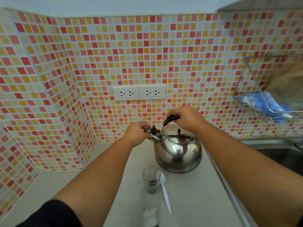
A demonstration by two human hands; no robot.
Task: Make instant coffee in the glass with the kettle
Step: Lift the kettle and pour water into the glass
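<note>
A shiny steel kettle (177,153) stands on the pale counter (193,197) near the tiled back wall. My right hand (186,117) is closed around its black handle on top. My left hand (136,132) pinches the spout cap at the kettle's left side. In front of the kettle stands a clear glass (151,179) with dark coffee powder at the bottom. A white plastic spoon (164,190) lies on the counter just right of the glass. A torn sachet (150,217) lies at the near edge of the view.
A double wall socket (139,93) sits on the mosaic tiles behind the kettle. At the right, a wire rack (255,102) holds a blue cloth above a steel sink (282,153). The tiled side wall closes off the counter on the left.
</note>
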